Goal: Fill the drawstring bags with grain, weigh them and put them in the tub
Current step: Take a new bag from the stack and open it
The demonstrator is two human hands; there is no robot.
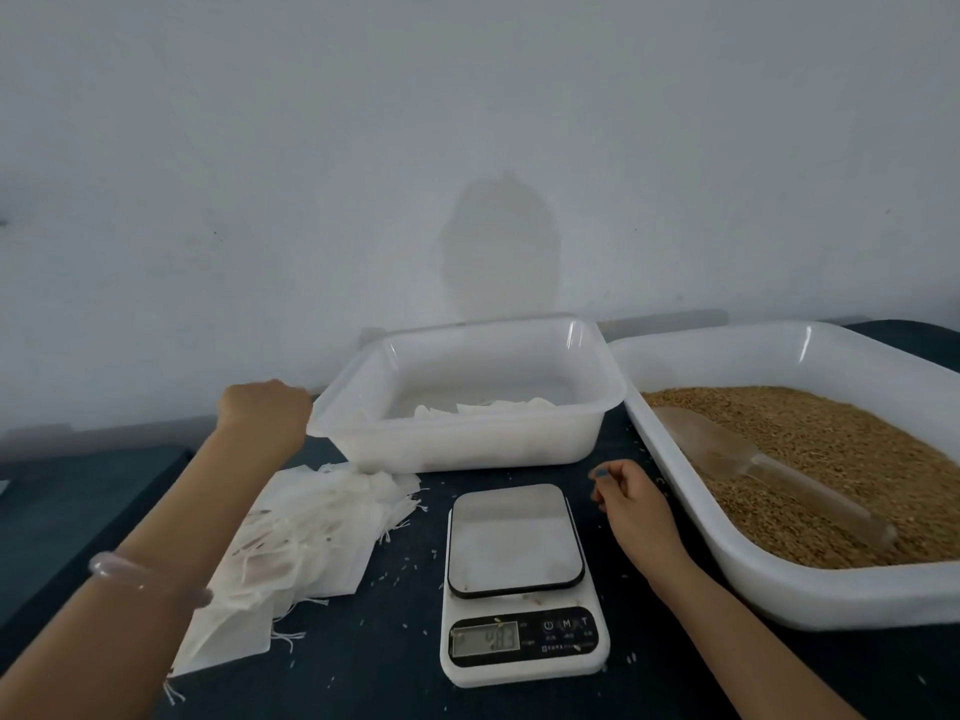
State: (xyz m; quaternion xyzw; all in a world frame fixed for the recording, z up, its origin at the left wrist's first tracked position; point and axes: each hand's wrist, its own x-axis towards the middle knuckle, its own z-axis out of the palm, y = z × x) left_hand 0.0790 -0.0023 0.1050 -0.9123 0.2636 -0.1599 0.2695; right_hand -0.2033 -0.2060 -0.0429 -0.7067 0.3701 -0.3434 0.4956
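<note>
Left hand [266, 407], arm outstretched, grips the tub [467, 444] by its near-left corner; right hand [631, 498] rests loosely curled on the table [395, 641], holding nothing.

Table [389, 641]: dark navy, plain, flecked with a few pale loose grains.
Wall [208, 174]: pale grey-white, with one darker grey patch at centre.
Tub [467, 439]: translucent milky white.
Tray [779, 595]: opaque white.
Grain [841, 449]: golden brown, speckled.
Scoop [748, 459]: clear, tinted tan by the grain.
Bags [291, 532]: sheer white with white strings.
Scale [519, 662]: white body, silver-grey platform edged in black, black control panel with pale markings, grey display.
Bracelet [140, 576]: translucent, faintly pink.
Right hand [636, 511]: one nail painted teal.
</note>
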